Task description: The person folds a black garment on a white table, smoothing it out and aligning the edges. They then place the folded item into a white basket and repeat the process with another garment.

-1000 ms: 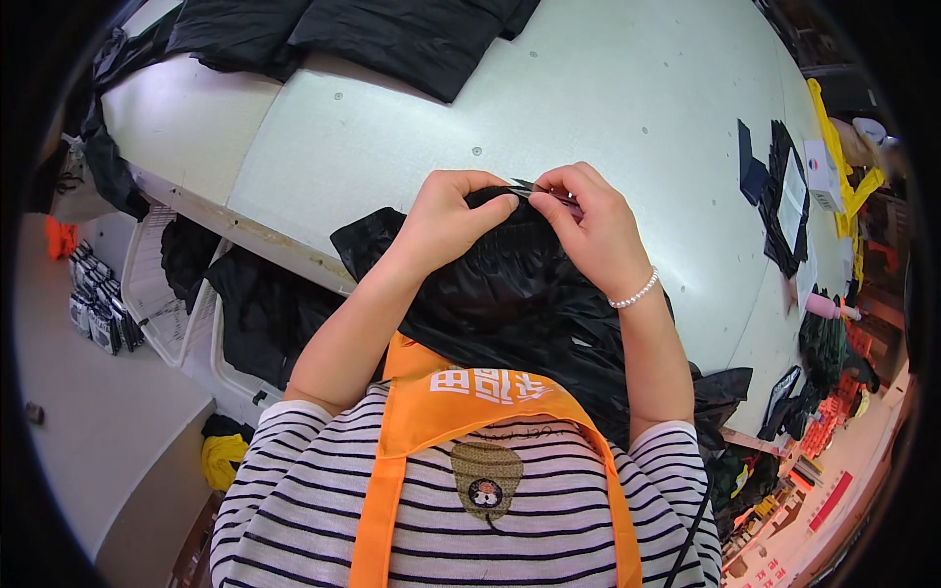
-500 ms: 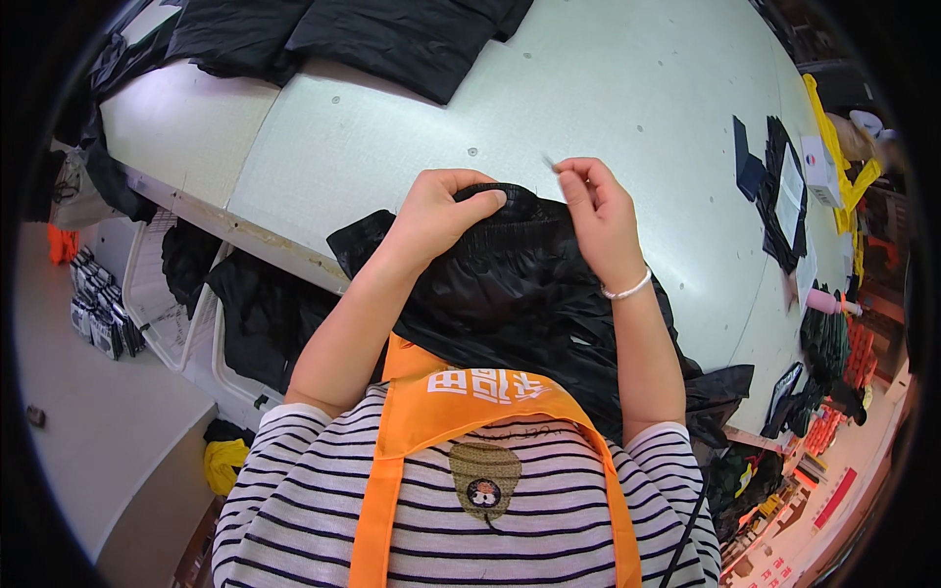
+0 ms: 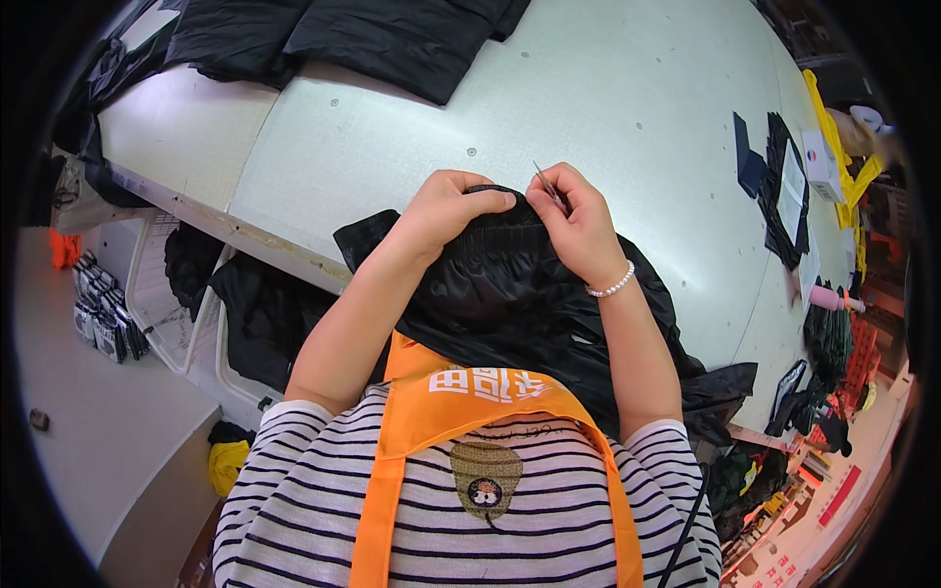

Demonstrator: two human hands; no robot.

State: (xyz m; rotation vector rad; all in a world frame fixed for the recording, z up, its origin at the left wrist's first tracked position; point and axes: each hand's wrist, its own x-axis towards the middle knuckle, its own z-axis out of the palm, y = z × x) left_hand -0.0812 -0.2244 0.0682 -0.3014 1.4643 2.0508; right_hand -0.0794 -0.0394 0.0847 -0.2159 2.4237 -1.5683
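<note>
While the black garment (image 3: 495,289) drapes over the edge of the counter (image 3: 608,98), we pinch its gathered waistband (image 3: 498,238) with the left hand (image 3: 441,211) and grip a pointed metal tool (image 3: 549,187) in the right hand (image 3: 583,227).

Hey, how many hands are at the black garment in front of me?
2. Your left hand pinches the upper edge of the black garment; your right hand, beside it, grips a thin pointed metal tool. Both hands show, though some fingertips are hidden.
</note>
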